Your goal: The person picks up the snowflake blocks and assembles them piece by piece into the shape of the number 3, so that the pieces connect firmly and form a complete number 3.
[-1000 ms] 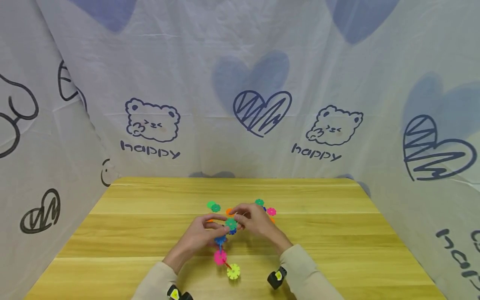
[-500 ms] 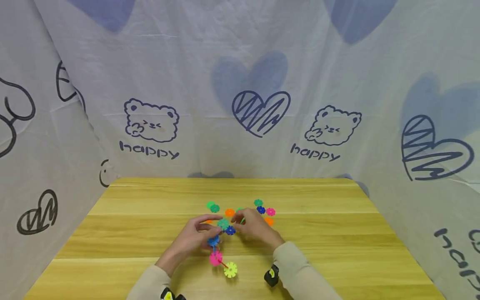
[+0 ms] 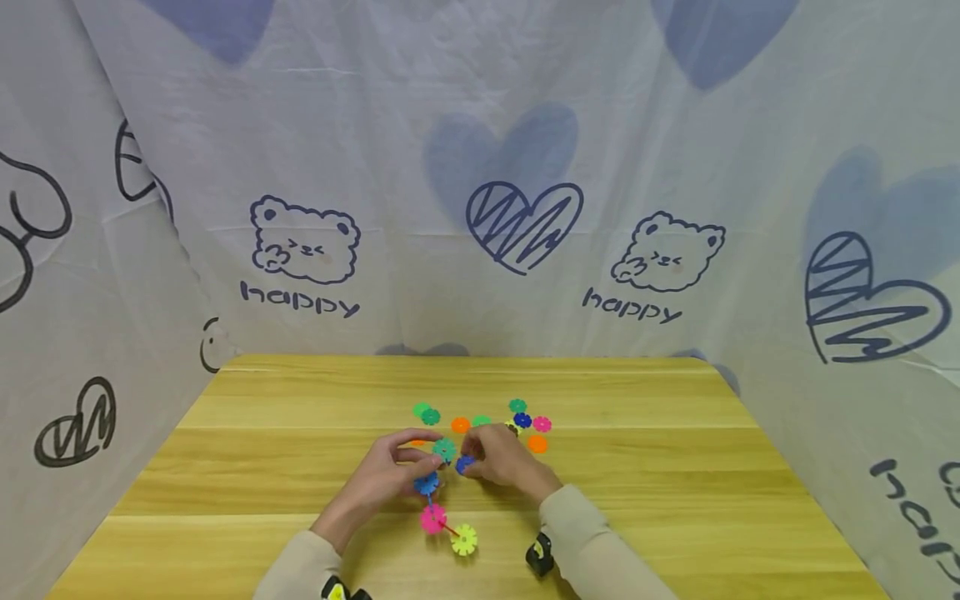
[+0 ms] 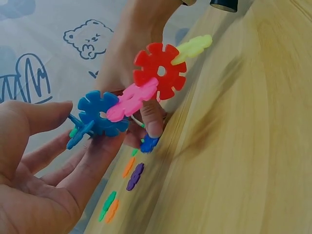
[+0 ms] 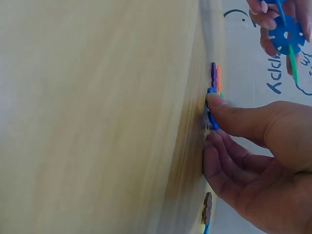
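Note:
My left hand (image 3: 382,475) holds a chain of notched plastic flower discs above the table. In the left wrist view the chain runs through a blue disc (image 4: 92,109), a pink disc (image 4: 131,100), a red disc (image 4: 160,70) and a yellow disc (image 4: 194,48). A teal-green disc (image 3: 444,450) shows at the chain's upper end in the head view. Thumb and fingers of my right hand (image 3: 504,458) pinch a dark blue disc (image 3: 465,465) low at the tabletop, just right of the chain.
Loose discs lie behind the hands: an orange disc (image 3: 461,425), a teal disc (image 3: 430,416), a pink disc (image 3: 542,424) and several others. The wooden table (image 3: 637,500) meets a printed curtain (image 3: 420,292) at the back and sides.
The left hand has shifted slightly left with the chain. The right hand has drawn away from the chain, gone down and taken hold of the dark blue disc, which now tilts.

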The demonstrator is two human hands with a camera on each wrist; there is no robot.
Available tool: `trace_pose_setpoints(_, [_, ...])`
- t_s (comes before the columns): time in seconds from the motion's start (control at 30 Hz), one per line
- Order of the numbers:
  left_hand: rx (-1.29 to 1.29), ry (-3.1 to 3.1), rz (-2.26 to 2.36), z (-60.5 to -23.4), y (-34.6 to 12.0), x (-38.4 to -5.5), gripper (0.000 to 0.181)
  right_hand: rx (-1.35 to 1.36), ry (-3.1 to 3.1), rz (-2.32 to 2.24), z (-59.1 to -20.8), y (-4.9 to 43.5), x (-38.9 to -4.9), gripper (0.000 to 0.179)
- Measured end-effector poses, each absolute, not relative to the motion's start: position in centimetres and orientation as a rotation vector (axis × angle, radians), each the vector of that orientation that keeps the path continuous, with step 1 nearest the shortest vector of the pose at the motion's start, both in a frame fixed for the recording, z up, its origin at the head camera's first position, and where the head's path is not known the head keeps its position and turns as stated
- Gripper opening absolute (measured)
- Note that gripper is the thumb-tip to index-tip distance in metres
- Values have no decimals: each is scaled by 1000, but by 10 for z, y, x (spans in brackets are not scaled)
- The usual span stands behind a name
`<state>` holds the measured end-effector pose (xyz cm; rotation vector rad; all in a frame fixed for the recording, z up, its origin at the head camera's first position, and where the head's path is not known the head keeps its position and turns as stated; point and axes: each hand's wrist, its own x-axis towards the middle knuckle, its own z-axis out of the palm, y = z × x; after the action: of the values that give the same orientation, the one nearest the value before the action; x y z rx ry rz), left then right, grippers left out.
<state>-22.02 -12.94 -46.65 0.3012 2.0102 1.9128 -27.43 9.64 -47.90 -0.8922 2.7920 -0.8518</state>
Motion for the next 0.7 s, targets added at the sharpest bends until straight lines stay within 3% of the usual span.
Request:
trace_pose_setpoints(0.33, [316, 2002, 1927, -467, -127, -219, 57, -792, 2675, -1151, -477, 112, -275, 5])
trace_pose_setpoints(0.7, [273, 1998, 1943, -466, -122, -221, 57, -800, 2533, -1490, -459, 117, -273, 7])
